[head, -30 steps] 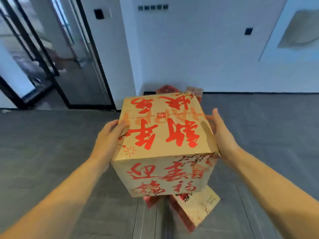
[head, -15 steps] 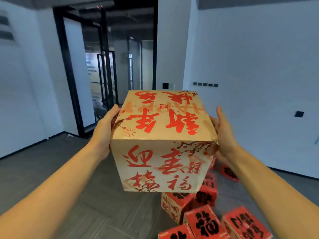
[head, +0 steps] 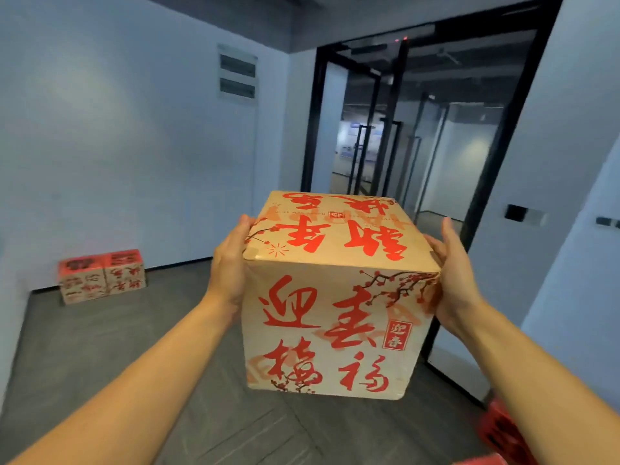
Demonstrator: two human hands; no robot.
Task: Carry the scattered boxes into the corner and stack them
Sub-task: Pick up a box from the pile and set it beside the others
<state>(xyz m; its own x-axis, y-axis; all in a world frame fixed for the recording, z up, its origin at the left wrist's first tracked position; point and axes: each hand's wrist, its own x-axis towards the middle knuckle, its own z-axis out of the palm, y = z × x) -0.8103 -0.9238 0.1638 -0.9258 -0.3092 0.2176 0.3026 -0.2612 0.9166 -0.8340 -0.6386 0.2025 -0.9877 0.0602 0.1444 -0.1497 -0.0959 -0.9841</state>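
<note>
- Boxes, two of them, the corner boxes (head: 102, 276), are sitting side by side on the floor by the far left wall, so the job is looking only partly done.
- The person is carrying a big tan box (head: 339, 297) up in the air, well apart from that corner.
- The left hand (head: 231, 263) and the right hand (head: 459, 280) are pressing flat on its two sides, squeezing it between the palms.
- A red box (head: 503, 431) is waiting on the floor at the bottom right, so more carrying is likely left.
</note>
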